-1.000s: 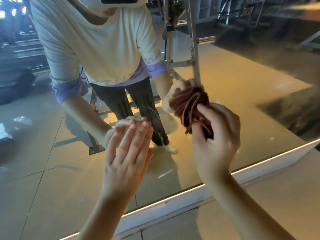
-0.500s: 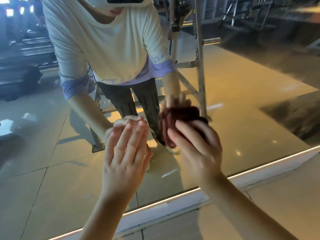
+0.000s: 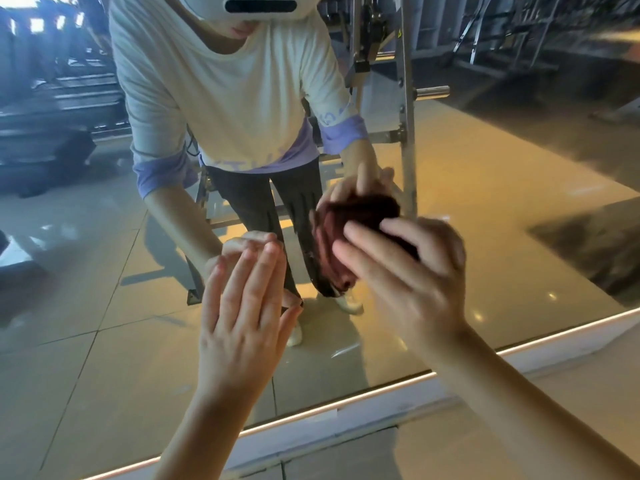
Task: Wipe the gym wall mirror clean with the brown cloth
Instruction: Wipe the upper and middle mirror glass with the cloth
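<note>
Right hand (image 3: 405,271) is gripping the brown cloth (image 3: 336,244), which is bunched into a wad, and pressing it onto the wall mirror (image 3: 104,358). Fingers are curving over the top of the wad. The hand is motion-blurred, so I can't tell how the thumb is sitting.

Cloth is sitting on the glass in the lower part of the visible mirror, above the bottom edge. It is just right of the left hand (image 3: 242,320) and not touching it. Its reflection is butting straight against it.

Left hand is lying flat and released, fingers straight and together. The tips are touching the glass and meeting their own reflection. It is holding nothing.

Lit bottom strip (image 3: 346,402) of the mirror is running diagonally from low left to upper right. A white base ledge (image 3: 346,432) is sitting under it, and floor tiles (image 3: 346,462) are lying in front.

Glass is reflecting the person leaning in: white top with lilac cuffs, dark trousers, white headset. Behind them in the reflection a metal rack (image 3: 407,133) is standing upright, with a horizontal peg (image 3: 433,92) sticking out to the right. Dark gym machines are showing in the reflection at top left and top right.
</note>
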Tool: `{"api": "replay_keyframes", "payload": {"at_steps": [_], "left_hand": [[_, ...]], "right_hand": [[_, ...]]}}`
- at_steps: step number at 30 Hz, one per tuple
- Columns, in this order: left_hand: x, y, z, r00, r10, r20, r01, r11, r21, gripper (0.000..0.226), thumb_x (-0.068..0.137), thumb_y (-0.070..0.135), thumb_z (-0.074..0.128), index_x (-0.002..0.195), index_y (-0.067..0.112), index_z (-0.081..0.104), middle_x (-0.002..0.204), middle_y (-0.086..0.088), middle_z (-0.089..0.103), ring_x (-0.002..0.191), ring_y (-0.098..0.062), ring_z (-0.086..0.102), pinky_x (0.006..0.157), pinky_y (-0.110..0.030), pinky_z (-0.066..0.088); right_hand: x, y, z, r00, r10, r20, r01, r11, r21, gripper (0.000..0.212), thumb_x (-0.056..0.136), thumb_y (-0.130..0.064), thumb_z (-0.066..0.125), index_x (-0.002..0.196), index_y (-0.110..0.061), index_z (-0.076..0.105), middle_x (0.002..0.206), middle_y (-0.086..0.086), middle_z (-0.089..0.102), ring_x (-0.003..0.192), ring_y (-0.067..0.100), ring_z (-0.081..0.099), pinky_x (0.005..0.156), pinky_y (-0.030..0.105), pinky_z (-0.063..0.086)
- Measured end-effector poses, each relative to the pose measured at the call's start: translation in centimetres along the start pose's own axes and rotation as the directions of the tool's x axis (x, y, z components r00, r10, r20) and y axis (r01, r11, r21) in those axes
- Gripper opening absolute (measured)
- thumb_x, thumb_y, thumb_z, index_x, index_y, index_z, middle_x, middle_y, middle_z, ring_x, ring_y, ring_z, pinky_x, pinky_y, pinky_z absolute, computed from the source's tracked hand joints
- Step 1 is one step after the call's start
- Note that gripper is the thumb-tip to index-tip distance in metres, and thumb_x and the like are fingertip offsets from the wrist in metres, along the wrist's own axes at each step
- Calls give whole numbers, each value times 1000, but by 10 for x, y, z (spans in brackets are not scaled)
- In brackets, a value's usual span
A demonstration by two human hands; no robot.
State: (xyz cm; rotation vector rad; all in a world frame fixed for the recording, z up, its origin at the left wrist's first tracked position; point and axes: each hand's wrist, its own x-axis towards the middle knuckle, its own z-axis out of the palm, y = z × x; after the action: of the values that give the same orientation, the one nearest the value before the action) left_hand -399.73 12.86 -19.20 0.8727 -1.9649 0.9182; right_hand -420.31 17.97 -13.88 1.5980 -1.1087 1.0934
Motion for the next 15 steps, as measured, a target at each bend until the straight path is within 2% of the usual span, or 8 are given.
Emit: {"api": "replay_keyframes", "payload": {"at_steps": [2, 4, 6, 8, 9, 10, 13, 15], "left_hand": [[-1, -2, 0, 1000, 14, 8, -14, 1000, -2, 80, 91, 33, 73, 151, -1, 33, 152, -15, 35, 143, -26, 27, 123, -45, 22], [-2, -1, 2, 1000, 9, -1, -9, 1000, -17, 79, 92, 33, 72, 152, 0, 32, 151, -14, 36, 143, -26, 28, 122, -45, 23], [-2, -1, 2, 1000, 6, -19, -7, 999, -43, 78, 91, 32, 73, 151, 2, 32, 151, -13, 38, 143, -26, 29, 123, -44, 22], [-2, -3, 2, 1000, 18, -23, -20, 998, -62, 80, 90, 30, 75, 152, 3, 31, 151, -13, 38, 144, -25, 29, 124, -42, 20], [-2, -4, 2, 999, 24, -26, -25, 998, -64, 81, 90, 29, 74, 153, 4, 30, 152, -12, 38, 144, -25, 28, 124, -42, 19], [-2, -4, 2, 999, 26, -29, -27, 998, -64, 81, 90, 28, 74, 154, 4, 29, 154, -12, 36, 144, -25, 28, 124, -42, 19], [-4, -4, 4, 999, 36, -30, -38, 997, -63, 81, 93, 27, 70, 156, 4, 25, 158, -10, 27, 145, -25, 27, 125, -42, 17], [-4, -5, 5, 999, 44, -31, -46, 997, -58, 78, 94, 27, 69, 155, 5, 27, 158, -9, 25, 145, -24, 27, 125, -41, 16]], "right_hand": [[18, -4, 4, 985, 122, -121, -120, 993, 19, 16, 97, -12, 63, 101, -16, 79, 110, -2, 73, 99, 21, 56, 82, 41, 49], [20, -17, 10, 977, 166, -135, -161, 986, 49, 18, 99, -13, 61, 104, -15, 77, 113, 0, 72, 99, 22, 55, 82, 42, 51], [2, -22, 11, 999, 37, -7, -37, 999, 24, 17, 96, -15, 65, 108, -18, 76, 117, -2, 70, 104, 20, 54, 92, 40, 46], [-12, -17, 4, 982, -132, 137, 134, 991, -4, 19, 95, -16, 66, 111, -21, 76, 119, -4, 70, 107, 19, 54, 100, 35, 40], [-12, -13, 1, 976, -152, 157, 157, 987, -21, 19, 97, -16, 63, 109, -22, 77, 118, -3, 71, 107, 19, 54, 99, 35, 38], [-8, -10, -1, 985, -114, 133, 121, 992, -42, 21, 99, -17, 60, 107, -23, 78, 114, -1, 72, 104, 20, 54, 95, 36, 39], [5, -15, 2, 984, 171, -39, -174, 983, -67, 23, 100, -16, 56, 104, -21, 78, 107, 3, 70, 94, 25, 51, 79, 39, 41], [-2, -29, 9, 976, 215, -38, -217, 975, -56, 21, 100, -16, 57, 106, -19, 77, 110, 2, 61, 92, 25, 50, 77, 37, 42]]}}
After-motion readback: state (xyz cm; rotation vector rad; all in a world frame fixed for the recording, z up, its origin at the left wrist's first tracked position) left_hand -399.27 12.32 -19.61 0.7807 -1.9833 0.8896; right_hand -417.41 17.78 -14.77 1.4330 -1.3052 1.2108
